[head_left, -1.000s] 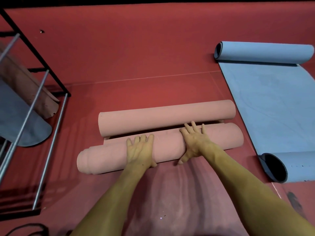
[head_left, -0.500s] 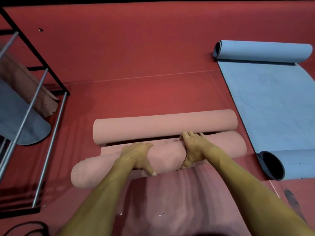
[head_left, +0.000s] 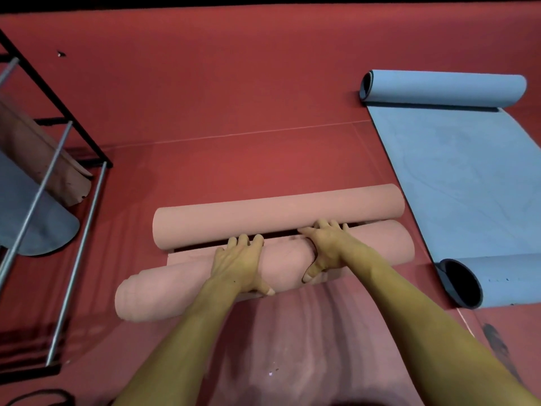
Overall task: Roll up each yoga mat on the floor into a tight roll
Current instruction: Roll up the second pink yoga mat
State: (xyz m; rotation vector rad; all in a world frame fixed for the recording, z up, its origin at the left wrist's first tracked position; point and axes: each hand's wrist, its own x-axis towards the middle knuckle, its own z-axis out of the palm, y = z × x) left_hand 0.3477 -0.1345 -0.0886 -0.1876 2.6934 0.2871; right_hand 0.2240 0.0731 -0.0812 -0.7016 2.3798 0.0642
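Observation:
A pink yoga mat lies on the red floor, rolled from both ends. Its far roll (head_left: 278, 215) lies crosswise, and the thicker near roll (head_left: 164, 291) sits just in front of it, with a narrow flat strip (head_left: 187, 256) showing between them at the left. My left hand (head_left: 238, 265) grips the middle of the near roll, fingers over its top and thumb on the near side. My right hand (head_left: 325, 247) grips the same roll a little to the right, fingertips reaching the gap between the rolls. The near roll's left end telescopes outward unevenly.
A blue mat (head_left: 468, 186) lies flat at the right, its far end (head_left: 439, 89) and near end (head_left: 483, 282) curled into rolls. A black and silver metal rack (head_left: 73, 200) stands at the left, with mats (head_left: 38, 159) draped in it. A black cable (head_left: 38, 395) lies at the bottom left.
My hands went from lying flat on the near roll to wrapping round it. The near roll has turned forward, closer to the far roll, and the flat strip between them has narrowed.

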